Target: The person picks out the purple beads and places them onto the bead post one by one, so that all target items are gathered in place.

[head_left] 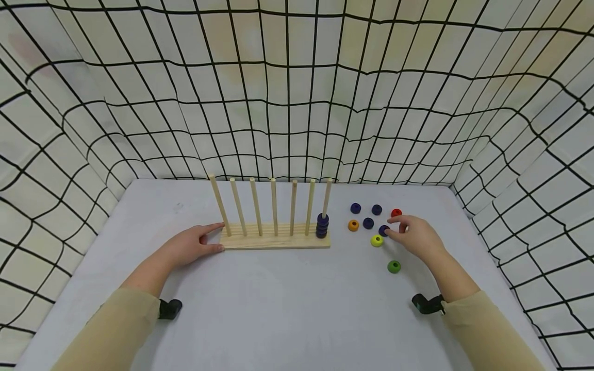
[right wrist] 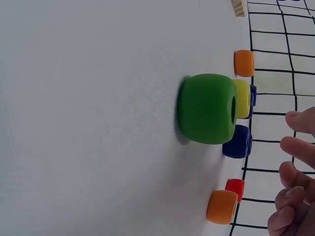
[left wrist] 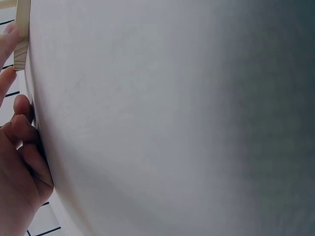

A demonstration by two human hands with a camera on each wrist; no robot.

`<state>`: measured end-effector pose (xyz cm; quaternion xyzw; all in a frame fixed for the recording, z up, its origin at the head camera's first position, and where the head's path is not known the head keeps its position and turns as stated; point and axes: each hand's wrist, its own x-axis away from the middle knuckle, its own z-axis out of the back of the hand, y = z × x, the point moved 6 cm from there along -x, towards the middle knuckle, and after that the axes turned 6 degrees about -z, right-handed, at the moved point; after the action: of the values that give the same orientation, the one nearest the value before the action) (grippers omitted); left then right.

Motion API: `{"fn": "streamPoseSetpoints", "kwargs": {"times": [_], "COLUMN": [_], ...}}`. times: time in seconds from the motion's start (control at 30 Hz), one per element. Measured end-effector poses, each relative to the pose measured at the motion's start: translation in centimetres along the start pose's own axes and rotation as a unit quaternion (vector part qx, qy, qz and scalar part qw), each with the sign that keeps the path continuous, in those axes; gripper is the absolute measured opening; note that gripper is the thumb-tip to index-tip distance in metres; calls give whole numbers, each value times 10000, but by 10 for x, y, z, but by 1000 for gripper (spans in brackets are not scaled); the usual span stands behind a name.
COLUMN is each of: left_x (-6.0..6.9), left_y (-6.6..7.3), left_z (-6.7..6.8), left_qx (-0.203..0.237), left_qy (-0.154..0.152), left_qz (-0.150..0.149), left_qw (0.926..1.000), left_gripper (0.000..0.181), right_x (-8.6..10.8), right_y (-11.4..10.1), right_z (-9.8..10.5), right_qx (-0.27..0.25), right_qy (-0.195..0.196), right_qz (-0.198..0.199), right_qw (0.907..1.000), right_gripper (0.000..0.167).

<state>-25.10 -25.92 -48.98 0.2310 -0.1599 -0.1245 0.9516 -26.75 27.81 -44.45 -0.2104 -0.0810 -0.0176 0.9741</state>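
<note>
In the head view, a wooden peg rack (head_left: 278, 242) with several upright pegs stands on the table. Dark blue beads (head_left: 322, 226) are stacked on its rightmost peg. My left hand (head_left: 192, 246) holds the rack's left end, thumb at the front and a finger behind. My right hand (head_left: 415, 237) hovers over the loose beads, thumb and forefinger apart, close to a blue bead (head_left: 383, 231). In the right wrist view nothing shows between the fingertips (right wrist: 293, 120). A yellow bead (head_left: 377, 240) and a green bead (head_left: 394, 266) lie nearby.
More loose beads lie right of the rack: an orange bead (head_left: 353, 225), a red bead (head_left: 396, 212) and several blue ones. The right wrist view shows another orange bead (right wrist: 221, 207). Black netting (head_left: 287, 103) over pale walls surrounds the white table (head_left: 278, 309).
</note>
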Motion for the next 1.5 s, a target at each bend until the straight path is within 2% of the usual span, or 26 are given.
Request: {"fn": "streamPoseSetpoints", "kwargs": {"times": [1.1,1.5], "left_x": [0,-1], "left_y": [1,-1], "left_z": [0,0], "left_qx": [26,37], "left_qy": [-31,-6], "left_qz": [37,38], "left_qw": [10000,10000], "left_gripper": [84,84], "right_x": [-22,-28], "right_y": [8,10], "right_z": [-17,-23], "right_qx": [315,452], "right_qy": [-858,-946], "right_qz": [-431,-419], "right_qw": [9949,9936], "right_gripper": [48,48]}}
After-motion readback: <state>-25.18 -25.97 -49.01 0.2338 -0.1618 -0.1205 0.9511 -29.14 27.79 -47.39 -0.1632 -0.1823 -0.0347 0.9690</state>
